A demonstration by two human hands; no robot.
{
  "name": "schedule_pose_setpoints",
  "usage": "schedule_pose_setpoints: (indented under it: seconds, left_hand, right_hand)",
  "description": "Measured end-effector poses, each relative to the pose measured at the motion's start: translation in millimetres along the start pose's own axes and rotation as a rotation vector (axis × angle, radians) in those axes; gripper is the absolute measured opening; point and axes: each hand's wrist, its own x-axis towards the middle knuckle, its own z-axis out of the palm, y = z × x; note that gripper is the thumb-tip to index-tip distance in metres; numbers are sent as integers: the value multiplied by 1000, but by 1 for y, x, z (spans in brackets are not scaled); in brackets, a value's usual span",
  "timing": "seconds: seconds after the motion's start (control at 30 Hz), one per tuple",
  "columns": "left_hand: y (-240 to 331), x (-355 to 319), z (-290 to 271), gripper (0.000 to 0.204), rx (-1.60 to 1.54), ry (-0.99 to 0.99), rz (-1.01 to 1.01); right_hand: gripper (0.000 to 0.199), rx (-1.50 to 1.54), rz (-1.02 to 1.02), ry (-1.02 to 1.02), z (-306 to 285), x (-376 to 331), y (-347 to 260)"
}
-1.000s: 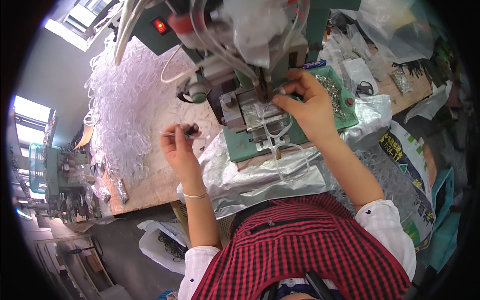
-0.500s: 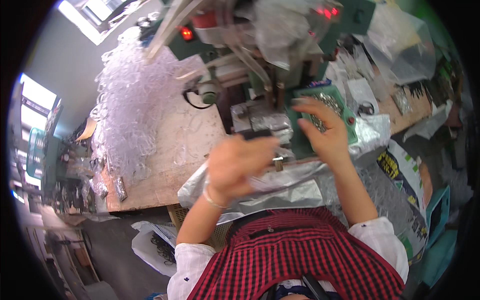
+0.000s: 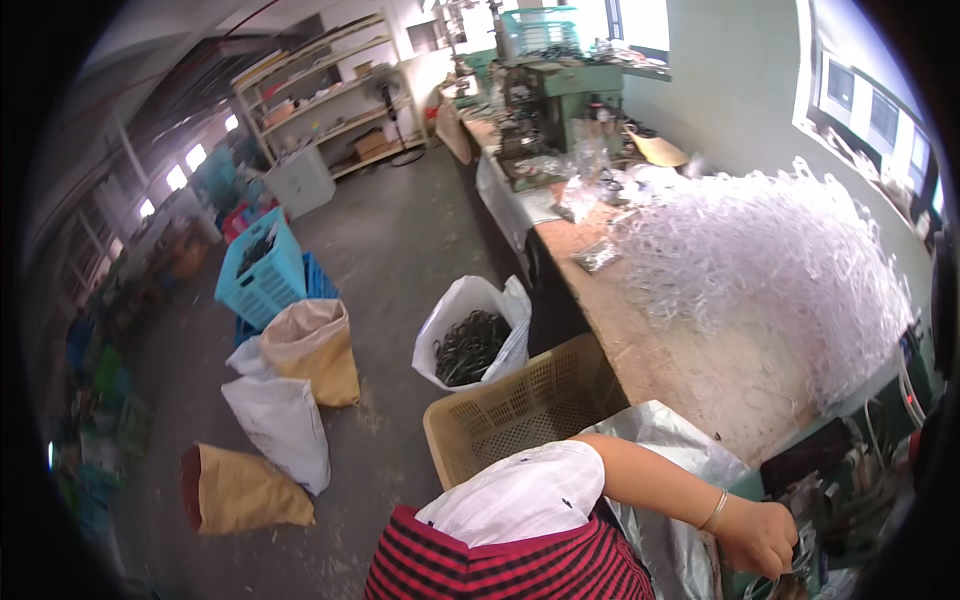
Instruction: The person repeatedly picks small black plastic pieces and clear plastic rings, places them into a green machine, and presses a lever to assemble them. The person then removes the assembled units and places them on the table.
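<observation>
Workbench edge [image 3: 600,300] beside open concrete floor [image 3: 400,240] | left hand [image 3: 762,537] fingers curled shut at green machine [image 3: 850,470] | right hand unseen

Short white sleeve [image 3: 525,495], red-and-black striped garment [image 3: 500,560] at torso, thin bangle [image 3: 714,511] on wrist.

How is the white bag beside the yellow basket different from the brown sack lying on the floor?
The white bag stands upright with its mouth open, showing dark pieces inside; the brown sack lies on its side, and its contents cannot be seen. The white bag is thin plastic beside the workbench; the brown sack looks like paper and lies farther out on the floor. Both rest on the concrete floor.
</observation>
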Motion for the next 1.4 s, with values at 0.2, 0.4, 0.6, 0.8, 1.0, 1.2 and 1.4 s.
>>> schedule_pose_setpoints:
  seconds: [0.2,0.4,0.6,0.8,1.0,1.2,1.4]
  left_hand:
    - [15,-17,12,15,-70,74,-132]
    - [10,-30,-76,21,370,-239,-198]
    - [-68,-129,-160,43,1065,-298,-1309]
    - [-116,-225,-161,25,1065,-589,-1522]
    - [-124,-196,-165,8,846,-474,-1302]
    - [-98,-193,-155,21,-93,523,-1475]
    - [-80,-151,-128,9,-355,580,-1508]
  right_hand:
    - [24,-75,-74,-25,-16,19,-20]
    - [27,154,374,-19,-33,8,-20]
    - [28,341,488,249,-2,13,-3]
    - [30,239,525,522,77,21,62]
    - [25,248,152,240,-7,-15,27]
    - [22,497,366,2,-21,-45,67]
    - [40,881,324,-18,-14,61,-48]
